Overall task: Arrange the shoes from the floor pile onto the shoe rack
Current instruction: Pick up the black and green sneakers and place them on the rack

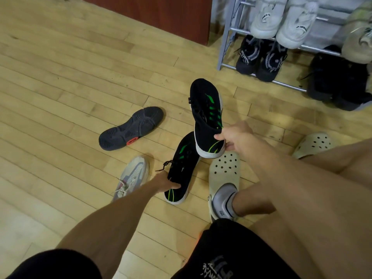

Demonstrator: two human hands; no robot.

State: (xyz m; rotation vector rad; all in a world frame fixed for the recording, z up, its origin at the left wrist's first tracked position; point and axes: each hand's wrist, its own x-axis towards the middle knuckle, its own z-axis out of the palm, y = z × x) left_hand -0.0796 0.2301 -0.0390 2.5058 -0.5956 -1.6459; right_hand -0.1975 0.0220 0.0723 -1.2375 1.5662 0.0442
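My right hand [234, 136] grips the heel of a black shoe with green stripes [207, 111] and holds it off the floor, toe pointing towards the rack. My left hand [165, 182] is closed on the collar of its matching black and green shoe [181, 168], which lies low over the wooden floor. The grey metal shoe rack [227, 39] stands at the upper right. It carries white sneakers [281, 19] on an upper bar and black sneakers [259, 57] on the lowest bar.
A dark shoe [130, 128] lies sole-up on the floor to the left. A grey and white sneaker [131, 176] lies beside my left wrist. I wear cream clogs [224, 172]. More dark shoes [340, 83] sit at the rack's right. A brown cabinet [161, 13] stands behind.
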